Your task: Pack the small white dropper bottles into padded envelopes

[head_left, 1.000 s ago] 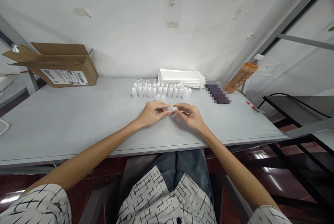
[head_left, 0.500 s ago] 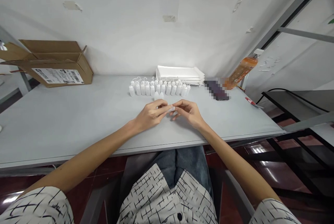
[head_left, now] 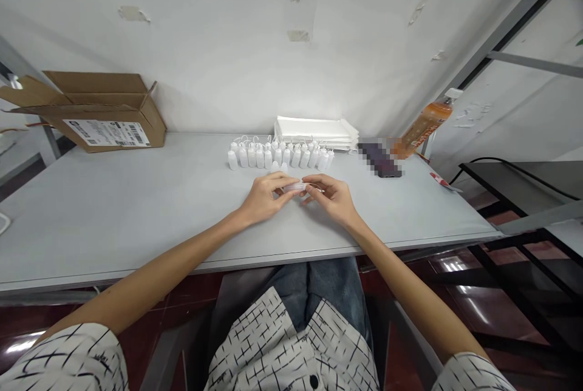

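Observation:
My left hand (head_left: 264, 197) and my right hand (head_left: 330, 195) meet over the middle of the grey table (head_left: 136, 209). Between their fingertips lies a small white plastic bottle (head_left: 294, 186), held sideways. My left fingers pinch its body and my right fingers pinch its right end. Just behind my hands stands a row of several small white bottles (head_left: 279, 156) with looped cap tethers. Two more small bottles (head_left: 279, 167) stand in front of that row, close to my left fingers.
A stack of white flat packets (head_left: 316, 131) lies against the wall behind the bottles. A dark phone (head_left: 380, 160) and a leaning orange drink bottle (head_left: 423, 125) are at the right. An open cardboard box (head_left: 98, 113) sits at the far left. A dark metal frame (head_left: 523, 221) stands right of the table.
Both hands stay together on the small bottle with slight finger shifts. The view has drifted a little; nothing else on the table has moved.

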Demonstrator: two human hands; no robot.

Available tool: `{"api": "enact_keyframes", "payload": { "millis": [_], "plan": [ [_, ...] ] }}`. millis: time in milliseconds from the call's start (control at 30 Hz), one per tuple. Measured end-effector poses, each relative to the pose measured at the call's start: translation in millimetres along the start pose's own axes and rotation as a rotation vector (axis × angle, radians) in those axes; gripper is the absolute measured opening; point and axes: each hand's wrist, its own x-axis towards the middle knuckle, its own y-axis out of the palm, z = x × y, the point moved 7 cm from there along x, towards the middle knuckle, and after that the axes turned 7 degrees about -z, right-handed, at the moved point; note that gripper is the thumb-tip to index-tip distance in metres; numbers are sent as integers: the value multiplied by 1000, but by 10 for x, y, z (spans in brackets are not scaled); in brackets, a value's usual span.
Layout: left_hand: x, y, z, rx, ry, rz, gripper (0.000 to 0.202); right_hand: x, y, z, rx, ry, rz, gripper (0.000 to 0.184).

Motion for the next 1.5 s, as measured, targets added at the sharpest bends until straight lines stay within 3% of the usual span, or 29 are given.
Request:
{"api": "enact_keyframes", "payload": {
  "millis": [267,733,1000,1233,1367,1500],
  "plan": [
    [4,-19,-55,-84,44,-4,22,-15,42,12,59,69,66,36],
    [-90,11,-211,55,347,0,23,-14,56,33,126,89,74,34],
    [-22,-10,-97,59,153,-41,23,8,5,15,118,50,21,30],
    [-15,67,35,-279,-191,128,29,-7,31,-15,128,105,103,38],
    [-20,61,-7,-317,-163,156,30,-34,40,-6,142,133,171,38],
    [-19,23,-70,-150,21,128,24,-40,28,8,153,128,157,33]
  ]
}}
